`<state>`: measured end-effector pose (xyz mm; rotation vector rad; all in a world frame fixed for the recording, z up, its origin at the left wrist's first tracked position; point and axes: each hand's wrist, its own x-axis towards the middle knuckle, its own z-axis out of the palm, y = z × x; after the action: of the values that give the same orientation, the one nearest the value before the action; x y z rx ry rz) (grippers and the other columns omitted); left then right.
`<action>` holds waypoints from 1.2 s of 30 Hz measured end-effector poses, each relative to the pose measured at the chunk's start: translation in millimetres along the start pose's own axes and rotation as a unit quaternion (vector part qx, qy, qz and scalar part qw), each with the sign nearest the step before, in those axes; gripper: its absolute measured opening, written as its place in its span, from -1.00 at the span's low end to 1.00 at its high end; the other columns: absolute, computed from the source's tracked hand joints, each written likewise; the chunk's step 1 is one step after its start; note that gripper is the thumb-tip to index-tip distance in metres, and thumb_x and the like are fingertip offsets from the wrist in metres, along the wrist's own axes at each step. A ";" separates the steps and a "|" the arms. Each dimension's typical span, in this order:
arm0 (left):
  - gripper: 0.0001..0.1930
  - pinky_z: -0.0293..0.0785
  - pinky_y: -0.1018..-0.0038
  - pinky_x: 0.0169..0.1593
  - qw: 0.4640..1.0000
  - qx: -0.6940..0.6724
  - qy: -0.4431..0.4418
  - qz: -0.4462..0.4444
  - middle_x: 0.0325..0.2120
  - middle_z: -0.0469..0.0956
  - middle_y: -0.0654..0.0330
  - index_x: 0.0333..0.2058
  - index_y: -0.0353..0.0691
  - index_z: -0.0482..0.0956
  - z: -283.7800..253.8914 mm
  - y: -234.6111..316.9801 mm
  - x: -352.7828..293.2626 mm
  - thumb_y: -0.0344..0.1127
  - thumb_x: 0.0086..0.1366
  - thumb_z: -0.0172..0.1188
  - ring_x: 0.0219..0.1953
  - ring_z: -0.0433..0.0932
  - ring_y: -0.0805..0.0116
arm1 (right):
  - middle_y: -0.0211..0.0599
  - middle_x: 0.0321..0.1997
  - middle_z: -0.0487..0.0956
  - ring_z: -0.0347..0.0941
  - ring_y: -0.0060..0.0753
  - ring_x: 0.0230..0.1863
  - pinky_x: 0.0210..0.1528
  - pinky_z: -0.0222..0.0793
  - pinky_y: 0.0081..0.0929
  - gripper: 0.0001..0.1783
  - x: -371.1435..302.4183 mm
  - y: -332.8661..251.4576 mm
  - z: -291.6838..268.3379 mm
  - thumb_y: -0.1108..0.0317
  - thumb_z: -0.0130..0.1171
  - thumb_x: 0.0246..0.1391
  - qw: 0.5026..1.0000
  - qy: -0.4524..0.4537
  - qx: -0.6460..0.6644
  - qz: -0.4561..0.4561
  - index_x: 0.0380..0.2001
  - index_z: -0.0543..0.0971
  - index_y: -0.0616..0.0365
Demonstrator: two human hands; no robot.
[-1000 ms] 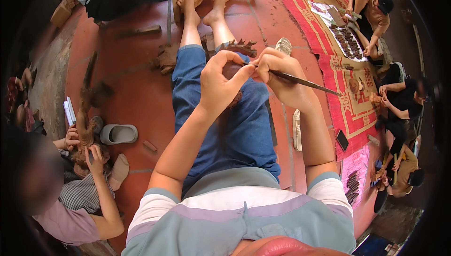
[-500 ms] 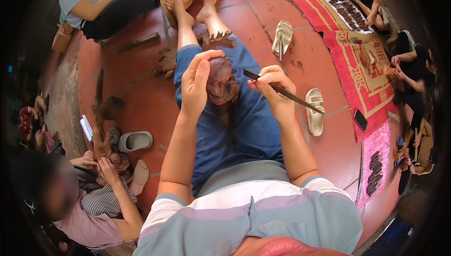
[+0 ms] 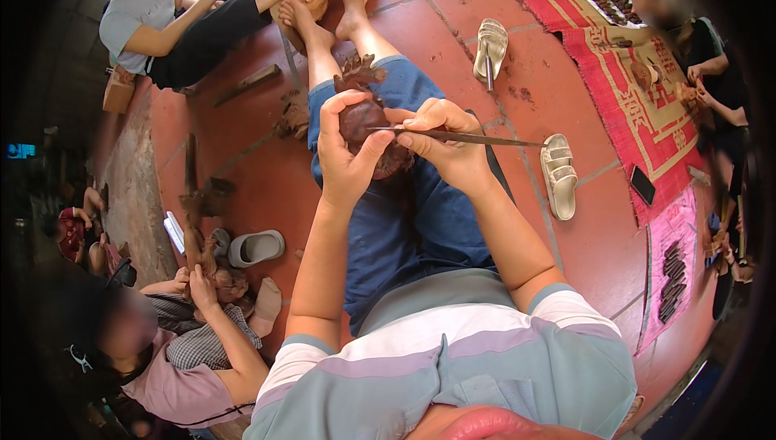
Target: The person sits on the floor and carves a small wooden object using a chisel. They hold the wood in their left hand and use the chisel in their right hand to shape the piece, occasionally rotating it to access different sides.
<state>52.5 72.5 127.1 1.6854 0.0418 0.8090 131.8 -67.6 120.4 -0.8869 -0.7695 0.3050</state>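
Note:
A dark brown wood carving [image 3: 361,126] with a rounded top rests between my legs, on my blue trousers [image 3: 380,230]. My left hand [image 3: 347,145] is wrapped round its left side, fingers at the far edge and thumb on the near side. In my right hand [image 3: 440,141] a thin dark hand file or carving tool [image 3: 477,138] is pinched; its exact kind I cannot make out. Its tip meets the carving's rounded top beside my left thumb, and its long shaft points right. Part of the carving is hidden under both hands.
Pale sandals [image 3: 559,177] lie on the red tiled floor at right, one with a tool across it. A red patterned mat [image 3: 598,76] holds a phone [image 3: 643,185]. A co-worker at lower left handles a wood carving [image 3: 230,282] near a grey clog [image 3: 257,248]. Another person sits at upper left.
My right hand has moved left and brought the tool's tip onto the carving. My left thumb has come down over the carving's near side. The view has shifted slightly.

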 end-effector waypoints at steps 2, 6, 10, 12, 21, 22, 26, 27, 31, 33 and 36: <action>-0.47 0.42 0.53 -0.05 1.000 0.015 0.015 -0.011 -0.16 0.48 0.19 -0.02 -0.26 0.36 4.3 3.1 0.9 -0.44 0.04 0.39 -0.17 0.48 0.44 | -0.39 -0.34 0.53 0.56 -0.34 -0.06 0.02 0.48 -0.47 -0.86 5.8 -0.7 -7.2 0.61 0.30 -0.02 1.000 -0.006 -0.007 -0.001 -0.42 0.52 0.24; -0.47 0.43 0.53 -0.05 0.998 0.055 0.035 -0.018 -0.18 0.49 0.19 -0.05 -0.25 0.37 10.2 10.6 0.7 -0.50 0.00 0.40 -0.18 0.49 0.45 | -0.41 -0.35 0.53 0.56 -0.39 -0.07 0.00 0.48 -0.50 -0.86 6.1 -0.6 -7.0 0.60 0.29 -0.01 0.999 -0.009 0.001 -0.039 -0.45 0.50 0.22; -0.48 0.44 0.53 -0.07 1.000 0.008 0.017 -0.015 -0.20 0.51 0.21 -0.08 -0.23 0.39 5.3 8.8 1.0 -0.52 -0.03 0.41 -0.20 0.50 0.46 | -0.44 -0.37 0.58 0.51 -0.65 -0.20 -0.08 0.46 -0.61 -0.88 2.0 -15.0 -2.0 0.56 0.29 0.02 0.994 -0.039 -0.078 0.059 -0.43 0.52 0.21; -0.50 0.44 0.54 -0.07 0.998 -0.044 0.005 -0.051 -0.26 0.53 0.26 -0.11 -0.22 0.42 6.4 17.7 2.0 -0.51 -0.05 0.43 -0.22 0.50 0.48 | -0.40 -0.34 0.61 0.50 -0.68 -0.20 -0.10 0.46 -0.63 -0.90 4.4 -13.7 -6.2 0.55 0.28 0.03 0.996 -0.024 -0.056 0.071 -0.43 0.53 0.21; -0.73 0.41 0.61 -0.20 0.998 0.048 0.031 -0.036 -0.32 0.54 0.28 -0.23 -0.27 0.53 2.7 15.6 8.3 -0.42 0.09 0.36 -0.31 0.47 0.58 | -0.43 -0.36 0.51 0.51 -0.58 -0.36 -0.19 0.57 -0.54 -0.85 -5.9 -23.6 -24.8 0.54 0.23 0.07 0.985 0.163 -0.019 0.046 -0.30 0.47 0.18; -0.78 0.41 0.61 -0.20 0.998 0.042 0.026 -0.044 -0.32 0.56 0.28 -0.23 -0.28 0.55 0.4 17.2 9.6 -0.41 0.14 0.33 -0.32 0.47 0.58 | -0.36 -0.23 0.46 0.51 -0.55 -0.32 -0.17 0.58 -0.52 -0.85 -10.4 -22.8 -32.1 0.54 0.22 0.08 0.989 0.136 -0.021 0.059 -0.30 0.46 0.17; -0.68 0.43 0.60 -0.14 0.990 -0.008 0.023 -0.137 -0.30 0.62 0.20 -0.20 -0.38 0.62 -8.5 12.3 22.7 -0.25 0.43 -0.03 -0.34 0.52 0.54 | -0.23 0.01 0.34 0.49 -0.47 -0.12 -0.02 0.54 -0.45 -0.84 -22.2 -23.3 -18.2 0.60 0.16 0.10 0.991 0.125 -0.021 0.052 -0.28 0.42 0.19; -0.65 0.44 0.58 -0.12 0.988 -0.061 0.018 -0.140 -0.27 0.62 0.18 -0.19 -0.40 0.61 -12.2 11.5 21.7 -0.23 0.44 -0.06 -0.31 0.53 0.52 | -0.21 0.01 0.34 0.49 -0.45 -0.08 0.00 0.53 -0.44 -0.83 -24.1 -23.6 -12.3 0.62 0.16 0.09 0.993 0.114 -0.023 0.036 -0.28 0.41 0.19; -0.55 0.41 0.45 0.08 0.973 -0.202 -0.015 -0.115 -0.07 0.53 0.01 -0.02 -0.50 0.48 -21.3 12.5 8.5 -0.18 0.48 -0.20 -0.06 0.52 0.36 | -0.09 0.05 0.39 0.52 -0.26 0.01 0.04 0.51 -0.44 -0.74 -28.2 -13.5 5.9 0.70 0.15 0.04 0.997 0.048 -0.024 -0.053 -0.26 0.38 0.16; -0.54 0.34 0.38 0.15 0.975 -0.202 -0.012 -0.095 0.01 0.47 -0.05 0.05 -0.52 0.41 -18.3 13.3 2.1 -0.19 0.48 -0.22 0.03 0.47 0.28 | -0.05 0.04 0.44 0.54 -0.22 -0.02 0.01 0.52 -0.40 -0.73 -22.1 -8.3 16.3 0.68 0.21 0.00 0.992 0.031 -0.077 -0.090 -0.29 0.40 0.14; -0.54 0.32 0.37 0.17 0.972 -0.211 -0.017 -0.104 0.05 0.45 -0.04 0.09 -0.51 0.37 -19.9 12.7 0.1 -0.20 0.48 -0.22 0.06 0.45 0.28 | -0.09 -0.06 0.54 0.54 -0.17 0.00 0.02 0.50 -0.42 -0.69 -10.9 -4.1 24.6 0.63 0.39 -0.19 0.936 0.005 -0.289 -0.202 -0.45 0.45 0.11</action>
<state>37.2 85.7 139.2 1.2676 0.0200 0.5819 106.3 -61.7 128.0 -1.2456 -1.0337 -0.3108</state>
